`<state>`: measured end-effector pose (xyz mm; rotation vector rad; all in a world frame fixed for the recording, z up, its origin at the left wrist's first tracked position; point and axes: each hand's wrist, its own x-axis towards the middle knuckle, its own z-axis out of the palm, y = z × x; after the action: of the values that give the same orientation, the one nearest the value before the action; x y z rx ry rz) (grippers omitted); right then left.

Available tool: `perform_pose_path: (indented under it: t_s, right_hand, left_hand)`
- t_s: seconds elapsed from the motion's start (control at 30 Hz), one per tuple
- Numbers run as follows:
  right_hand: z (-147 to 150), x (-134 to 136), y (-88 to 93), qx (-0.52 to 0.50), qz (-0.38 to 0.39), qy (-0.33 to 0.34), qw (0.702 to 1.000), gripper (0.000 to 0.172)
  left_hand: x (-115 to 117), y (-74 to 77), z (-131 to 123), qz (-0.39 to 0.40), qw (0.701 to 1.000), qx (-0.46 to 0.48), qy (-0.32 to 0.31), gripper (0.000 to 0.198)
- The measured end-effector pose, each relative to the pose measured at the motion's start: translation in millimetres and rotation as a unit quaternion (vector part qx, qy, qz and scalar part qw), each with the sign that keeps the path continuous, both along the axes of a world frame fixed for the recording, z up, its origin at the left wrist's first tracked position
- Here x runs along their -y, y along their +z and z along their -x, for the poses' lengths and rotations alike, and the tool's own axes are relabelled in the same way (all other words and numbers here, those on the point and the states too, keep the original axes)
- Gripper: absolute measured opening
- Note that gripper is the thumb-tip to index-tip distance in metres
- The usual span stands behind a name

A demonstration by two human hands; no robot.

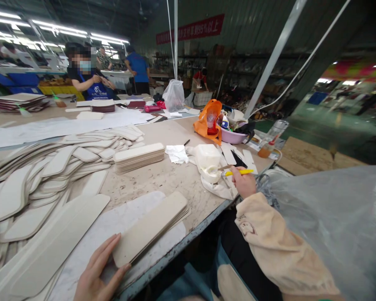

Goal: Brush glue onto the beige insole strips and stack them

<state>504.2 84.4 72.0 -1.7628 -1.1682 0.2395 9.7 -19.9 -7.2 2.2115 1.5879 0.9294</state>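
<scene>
My right hand [243,182] is closed round a yellow-handled brush [240,172], its tip pointing left at a small white glue pot [212,173]. Around the near end of a stack of pale, rounded board pieces [153,225], my left hand [100,267] rests with thumb and fingers apart, touching the stack's edge. That stack lies slantwise on a white sheet [119,217] near the table's front edge. Whether the brush tip is inside the pot is hard to make out.
Loose pale pieces [50,167] heap up on the left. A neat stack of similar pieces [139,158] stands mid-table. At the back right are an orange bag [208,121], a lilac basin [233,136] and a bottle [271,140]. Across the table works a person in a blue apron [94,85].
</scene>
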Motion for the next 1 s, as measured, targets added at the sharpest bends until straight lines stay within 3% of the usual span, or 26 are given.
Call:
perform_pose_path:
  t_s: [0.1,0.17,0.33,0.53,0.6,0.73,0.87,1.0]
  right_hand:
    - [-0.6,3.7,1.2,-0.043,-0.023,-0.007,0.999,0.047]
    - [2.3,4.2,-0.9,-0.140,-0.068,-0.010,0.988,0.046]
    - [9.4,4.5,-2.6,-0.418,-0.148,-0.006,0.896,0.042]
    - [22.7,26.4,11.1,-0.543,-0.108,0.100,0.827,0.031]
    - [42.2,36.8,11.1,-0.550,-0.088,0.147,0.817,0.027]
    - [106.0,56.2,2.5,-0.508,-0.045,0.241,0.826,0.020]
    - [177.3,72.9,-4.3,-0.420,0.047,0.347,0.837,0.024]
    - [228.0,78.3,-7.8,-0.353,0.098,0.429,0.825,0.028]
  left_hand:
    - [-0.3,-2.3,1.2,0.010,1.000,-0.001,0.004,0.064]
    - [-0.5,-3.3,1.7,0.013,1.000,-0.005,0.008,0.064]
    - [-1.6,-3.3,2.6,0.006,1.000,-0.007,0.000,0.062]
    - [0.7,0.8,-3.5,0.004,1.000,0.003,0.013,0.066]
    - [3.9,5.4,-8.2,0.006,1.000,0.025,0.010,0.072]
    - [6.2,10.7,-13.6,0.031,0.997,0.068,0.006,0.085]
    - [7.4,9.0,-13.7,0.051,0.994,0.100,0.005,0.094]
    - [8.3,7.4,-13.1,0.065,0.991,0.120,-0.001,0.097]
